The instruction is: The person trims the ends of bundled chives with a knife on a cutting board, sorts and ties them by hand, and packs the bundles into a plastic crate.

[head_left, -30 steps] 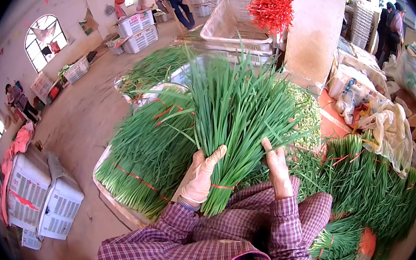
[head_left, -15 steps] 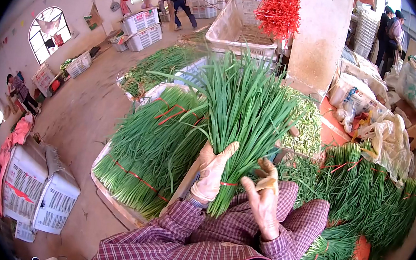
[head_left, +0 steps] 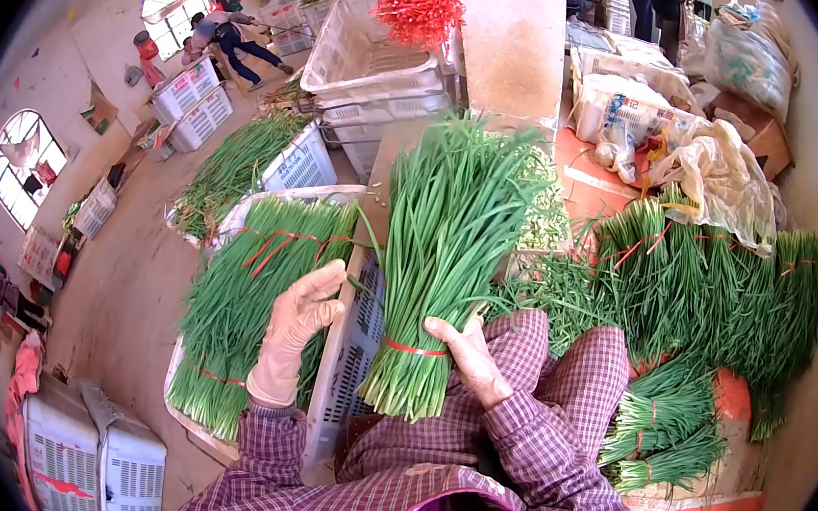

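Observation:
My right hand [head_left: 471,357] grips a large bunch of long green stalks [head_left: 450,240] near its lower end, thumb in front, beside the red band [head_left: 414,349] around it. The bunch stands upright above my lap, pale cut ends down. Left of it, my gloved left hand [head_left: 298,329] is raised with its fingers curved and apart, holding nothing. Behind that hand, a white crate [head_left: 322,385] is filled with banded green bunches [head_left: 237,298].
More banded bunches [head_left: 710,294] and small bundles [head_left: 653,427] lie at the right. Red ties [head_left: 420,2] hang by a pillar [head_left: 510,48], beside stacked crates [head_left: 365,94]. A stooping person [head_left: 237,42] is at the back left. Plastic bags [head_left: 732,178] lie at the right.
My left hand has let go of the bunch and moved left. My right hand, open half a second ago, now holds it. The view has shifted right.

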Demonstrator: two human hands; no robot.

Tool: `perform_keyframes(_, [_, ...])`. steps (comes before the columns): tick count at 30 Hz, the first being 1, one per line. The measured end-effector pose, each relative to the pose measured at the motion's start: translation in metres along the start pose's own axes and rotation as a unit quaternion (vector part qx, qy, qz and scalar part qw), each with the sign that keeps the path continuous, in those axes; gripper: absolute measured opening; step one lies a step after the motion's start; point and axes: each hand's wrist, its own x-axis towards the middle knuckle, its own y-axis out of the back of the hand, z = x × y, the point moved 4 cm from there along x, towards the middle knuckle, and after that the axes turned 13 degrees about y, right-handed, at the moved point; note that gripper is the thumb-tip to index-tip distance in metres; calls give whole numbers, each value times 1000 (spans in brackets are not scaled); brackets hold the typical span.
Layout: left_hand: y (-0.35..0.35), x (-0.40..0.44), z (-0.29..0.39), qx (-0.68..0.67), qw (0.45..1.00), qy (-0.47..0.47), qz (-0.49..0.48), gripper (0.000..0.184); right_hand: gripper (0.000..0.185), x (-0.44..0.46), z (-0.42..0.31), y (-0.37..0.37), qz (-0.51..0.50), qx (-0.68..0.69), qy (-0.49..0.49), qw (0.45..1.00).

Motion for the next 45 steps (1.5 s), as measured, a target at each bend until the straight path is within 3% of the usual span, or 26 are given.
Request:
perform_keyframes(2, [-31,0,-5,-152,978,44,-136,94,64,3,1,-12,-31,25,-36,999])
perform_keyframes(4, [-53,11,-29,-274,948,76,-146,97,69,5,6,-30,-12,66,-14,998])
perform_keyframes(6, [-58,21,-27,-274,955,45,-104,92,64,8,-1,-40,-27,-15,58,998])
perform_keyframes(9, [-63,35,-25,-266,959,27,-93,88,63,20,4,-36,-40,28,47,998])
perform_keyframes(11, [-69,36,-23,-266,963,-18,-33,77,62,26,-20,-35,-20,-186,163,969])
perform_keyframes(15, [-59,44,-36,-249,968,-11,-6,60,49,22,-23,-39,47,-30,107,993])
perform_keyframes(19, [-64,26,-10,-279,960,-3,15,62,41,24,-40,-28,80,-62,144,984])
perform_keyframes(22, [-52,23,-30,-301,954,5,4,63,25,30,-49,2,149,-74,162,973])
perform_keyframes(24, [-44,21,-40,-297,955,17,11,63,24,40,-51,37,139,-125,154,970])
perform_keyframes(26, [-38,20,-45,-293,956,13,13,63,16,52,-63,57,236,-22,258,937])
perform_keyframes(27, [-45,13,-33,-296,954,13,49,65,14,48,-101,48,160,-61,249,953])
perform_keyframes(32, [-44,7,-31,-309,949,17,57,64,19,51,-152,61,192,-88,314,926])
perform_keyframes(38, [-43,5,-31,-312,948,20,51,63,18,45,-185,16,133,-153,373,905])
perform_keyframes(41, [-45,1,-26,-304,951,24,60,63,8,47,-205,-25,17,-395,414,820])
perform_keyframes(42, [-44,0,-25,-297,952,27,69,63,9,54,-202,-31,-37,-467,455,757])
perform_keyframes(45, [-41,4,-32,-286,956,23,67,69,14,70,-189,-49,-105,-622,413,657])
